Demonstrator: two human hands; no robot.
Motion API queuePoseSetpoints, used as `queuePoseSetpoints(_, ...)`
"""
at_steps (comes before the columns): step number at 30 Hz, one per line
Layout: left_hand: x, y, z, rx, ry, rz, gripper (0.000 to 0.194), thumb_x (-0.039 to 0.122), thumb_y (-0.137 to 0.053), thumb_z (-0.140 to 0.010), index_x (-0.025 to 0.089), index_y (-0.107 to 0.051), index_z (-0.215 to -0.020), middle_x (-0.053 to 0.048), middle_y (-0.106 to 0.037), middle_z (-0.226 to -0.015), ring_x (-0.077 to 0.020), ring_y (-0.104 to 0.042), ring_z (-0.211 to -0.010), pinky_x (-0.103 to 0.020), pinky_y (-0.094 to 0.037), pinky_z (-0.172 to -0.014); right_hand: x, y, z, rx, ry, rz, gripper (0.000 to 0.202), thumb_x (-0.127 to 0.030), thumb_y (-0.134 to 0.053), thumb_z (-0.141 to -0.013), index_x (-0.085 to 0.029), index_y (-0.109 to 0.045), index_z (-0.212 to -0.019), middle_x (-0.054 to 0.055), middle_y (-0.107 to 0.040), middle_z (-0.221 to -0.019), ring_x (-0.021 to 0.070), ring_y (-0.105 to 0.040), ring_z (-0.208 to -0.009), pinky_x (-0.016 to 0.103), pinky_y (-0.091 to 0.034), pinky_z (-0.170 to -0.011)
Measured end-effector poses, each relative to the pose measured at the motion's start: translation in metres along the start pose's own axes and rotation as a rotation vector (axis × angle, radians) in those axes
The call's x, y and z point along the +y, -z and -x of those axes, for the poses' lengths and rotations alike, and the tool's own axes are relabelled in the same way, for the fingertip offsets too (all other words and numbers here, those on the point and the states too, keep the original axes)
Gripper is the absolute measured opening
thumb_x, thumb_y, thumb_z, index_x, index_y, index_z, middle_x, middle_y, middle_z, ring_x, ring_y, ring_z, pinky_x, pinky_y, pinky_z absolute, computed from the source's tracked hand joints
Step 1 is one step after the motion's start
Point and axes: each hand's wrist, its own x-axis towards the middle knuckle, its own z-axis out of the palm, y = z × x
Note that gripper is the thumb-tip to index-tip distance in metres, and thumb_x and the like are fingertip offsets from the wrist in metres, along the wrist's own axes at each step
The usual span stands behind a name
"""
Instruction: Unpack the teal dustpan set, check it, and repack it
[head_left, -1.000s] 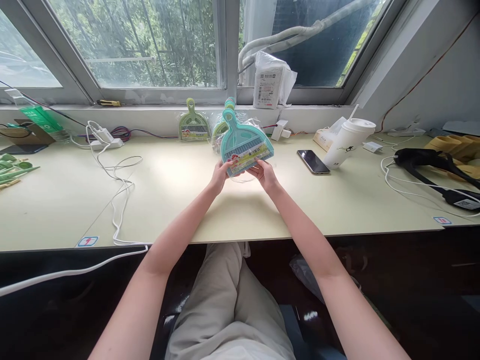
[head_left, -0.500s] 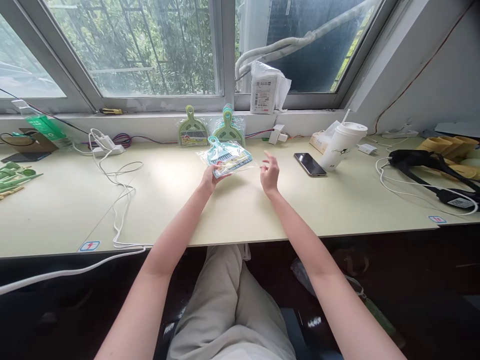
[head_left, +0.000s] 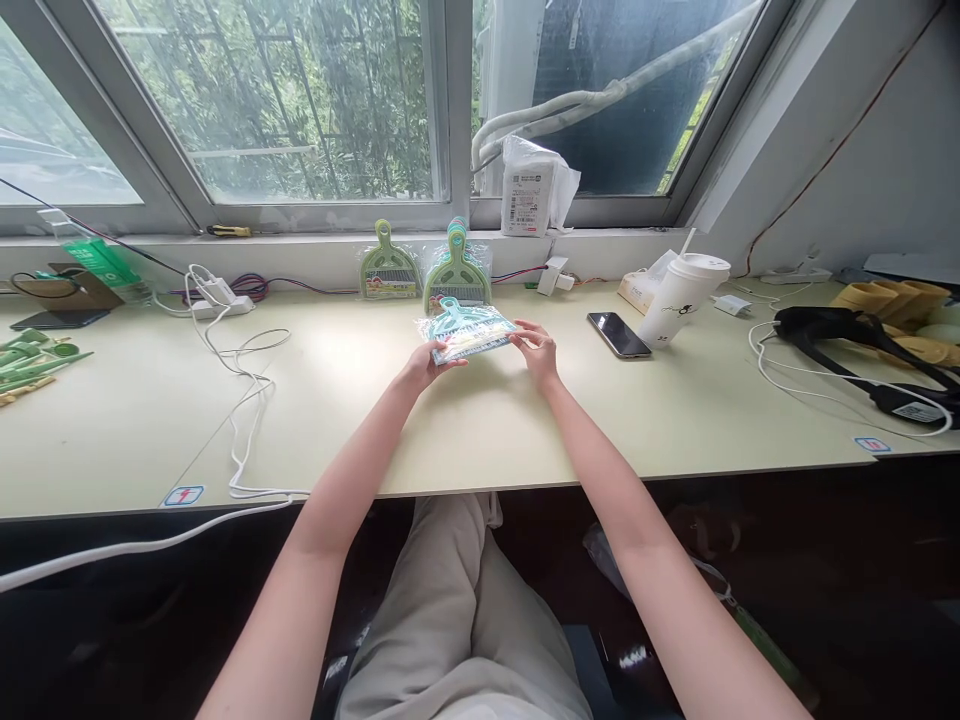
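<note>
A blue mini dustpan and brush set [head_left: 472, 335] in clear plastic wrapping is held just above the table, its handle pointing away from me. My left hand [head_left: 427, 366] grips its near left corner, thumb on top and fingers beneath. At the right end of the package, my right hand [head_left: 537, 352] pinches the edge of the wrapping. Behind it, a wrapped green dustpan set [head_left: 388, 270] leans against the wall under the window. Beside that one stands a stack of similar green and blue dustpan sets [head_left: 457, 268].
To the right lie a phone [head_left: 619, 334], a white cup with a straw [head_left: 682, 298], a tissue pack [head_left: 639, 288] and a black strap device [head_left: 847, 345]. White cables [head_left: 251, 375] and a power strip [head_left: 221, 303] lie left. A wrapped box [head_left: 529, 190] stands on the sill.
My right hand has closed in on the package's right end and now pinches it. The dustpan set has been lowered and tilted flatter, with my left hand still gripping it.
</note>
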Motion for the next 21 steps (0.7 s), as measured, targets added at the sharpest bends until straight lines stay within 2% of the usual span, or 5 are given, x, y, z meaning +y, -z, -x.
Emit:
queuePoseSetpoints(5,0.0003,0.0022,-0.0005,-0.032,-0.003,-0.094,0.045,0.015,-0.054,-0.078,0.006,-0.051,-0.121,-0.011,-0.067,-0.082,-0.0188,-0.069,-0.065,-0.023,-0.054,-0.047,0.0001,-0.0009,0.0004,0.024,0.028,-0.048,0.022,-0.042,-0.066,-0.085,-0.025,-0.078,-0.090,0.006,-0.071,-0.116,0.0215,-0.063,-0.113,0.038,-0.049,-0.099)
queuePoseSetpoints(9,-0.0010,0.0017,-0.0010,-0.096,0.001,-0.230,0.027,0.015,-0.053,-0.077,0.008,-0.055,-0.103,-0.004,-0.060,-0.061,-0.0145,-0.060,-0.046,-0.021,-0.041,-0.038,0.0021,-0.0012,0.0002,0.073,-0.011,0.031,0.022,-0.040,-0.066,-0.084,-0.022,-0.078,-0.085,0.009,-0.072,-0.111,0.0217,-0.065,-0.102,0.035,-0.053,-0.083)
queuePoseSetpoints(14,-0.0025,0.0020,0.0018,-0.164,-0.035,-0.343,0.012,0.019,-0.057,-0.076,0.013,-0.052,-0.085,-0.001,-0.055,-0.051,-0.0140,-0.058,-0.043,-0.021,-0.038,-0.038,0.0058,-0.0004,-0.0014,0.106,-0.042,0.100,0.020,-0.037,-0.067,-0.082,-0.019,-0.077,-0.082,0.010,-0.071,-0.104,0.0209,-0.065,-0.092,0.033,-0.052,-0.074)
queuePoseSetpoints(18,-0.0030,0.0021,0.0044,-0.202,-0.081,-0.384,0.018,0.023,-0.062,-0.075,0.015,-0.050,-0.086,0.001,-0.055,-0.051,-0.0144,-0.059,-0.043,-0.022,-0.037,-0.039,0.0069,0.0002,-0.0013,0.100,-0.068,0.136,0.018,-0.033,-0.068,-0.082,-0.018,-0.078,-0.085,0.011,-0.070,-0.106,0.0210,-0.065,-0.093,0.034,-0.054,-0.077)
queuePoseSetpoints(21,-0.0029,0.0019,0.0060,-0.241,-0.095,-0.416,0.026,0.028,-0.066,-0.074,0.015,-0.049,-0.090,0.001,-0.056,-0.052,-0.0158,-0.061,-0.045,-0.023,-0.039,-0.041,0.0070,0.0004,-0.0003,0.091,-0.052,0.132,0.018,-0.029,-0.066,-0.083,-0.019,-0.079,-0.092,0.011,-0.066,-0.120,0.0203,-0.065,-0.101,0.035,-0.053,-0.091)
